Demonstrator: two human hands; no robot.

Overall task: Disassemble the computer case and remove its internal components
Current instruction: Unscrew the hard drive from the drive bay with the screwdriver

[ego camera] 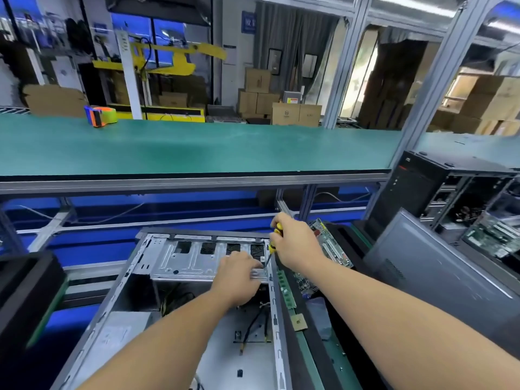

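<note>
- Step in hand, as I judge it: unscrewing a fastener on the drive cage at the far end of the open computer case.
- Case lies on its side on the bench, side panel off, right in front of the person; loose cables show on its floor.
- Right hand grips a yellow-and-black screwdriver, fingers wrapped round the handle; shaft slants down to the cage's right corner.
- Left hand rests on the cage just beside the tip, fingers together and bent; cannot tell if they pinch a screw.
- Removed circuit boards lie just right of the case; a second tower stands far right.
- Next move likely calls for keeping the tip seated, turning until the screw frees, catching it, then lifting the cage out.
</note>
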